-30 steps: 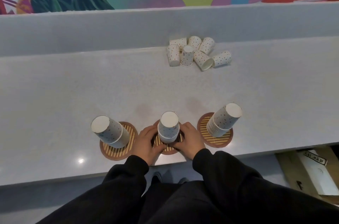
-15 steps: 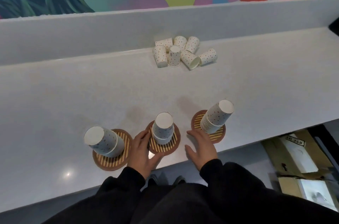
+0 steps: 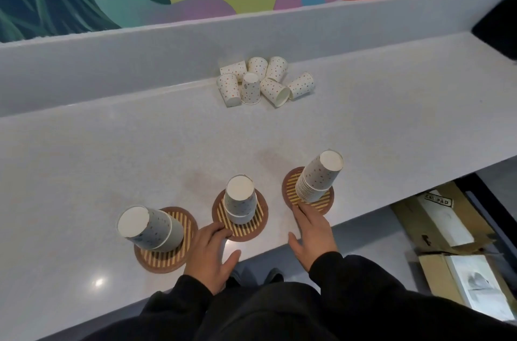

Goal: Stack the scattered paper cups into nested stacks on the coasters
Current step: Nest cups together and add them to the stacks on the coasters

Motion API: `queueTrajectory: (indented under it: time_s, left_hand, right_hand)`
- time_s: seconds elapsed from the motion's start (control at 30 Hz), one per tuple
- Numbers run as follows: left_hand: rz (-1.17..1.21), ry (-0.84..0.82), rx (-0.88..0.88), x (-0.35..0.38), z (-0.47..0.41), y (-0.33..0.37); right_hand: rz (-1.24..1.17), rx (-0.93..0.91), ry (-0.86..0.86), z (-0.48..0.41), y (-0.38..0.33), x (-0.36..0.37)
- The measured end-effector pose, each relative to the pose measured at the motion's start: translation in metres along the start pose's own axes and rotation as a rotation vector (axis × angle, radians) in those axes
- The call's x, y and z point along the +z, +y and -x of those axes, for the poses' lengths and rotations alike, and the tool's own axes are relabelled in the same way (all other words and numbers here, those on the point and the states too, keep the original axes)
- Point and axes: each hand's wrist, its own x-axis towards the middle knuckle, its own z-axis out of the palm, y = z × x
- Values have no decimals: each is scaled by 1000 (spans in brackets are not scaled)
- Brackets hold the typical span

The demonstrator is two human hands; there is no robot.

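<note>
Left fingers touching middle coaster, right fingers on right coaster

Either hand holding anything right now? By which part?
Nothing is held. The left hand and right hand lie open on the counter, touching the near edges of the middle coaster and right coaster.

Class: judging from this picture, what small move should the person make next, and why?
Probably reach the right hand to the loose cups by the back wall: it and the left hand hold nothing, and the stacks stand on their coasters.
</note>
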Motion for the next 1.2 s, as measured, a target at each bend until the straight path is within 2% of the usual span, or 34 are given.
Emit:
queueTrajectory:
  time_s: [0.3,0.77,0.87,0.93,1.07,1.2]
  left_hand:
    - [-8,-30,-11,-1,0,-1]
    - [-20,34,34,2,0,-2]
    - [29,44,44,-3,2,2]
    - [82,113,106,-18,2,15]
    - [302,389,181,-80,-7,79]
    - [587,438,182,-173,-32,157]
  right_hand:
    - [15,-36,-22,1,-5,-1]
    - [23,-36,-20,3,-4,-3]
    - [-85,-76,-25,7,-8,-13]
    - [-217,-154,-18,12,-14,-30]
    - [-432,-366,226,19,-35,-95]
    - [-572,-411,465,-2,-64,-188]
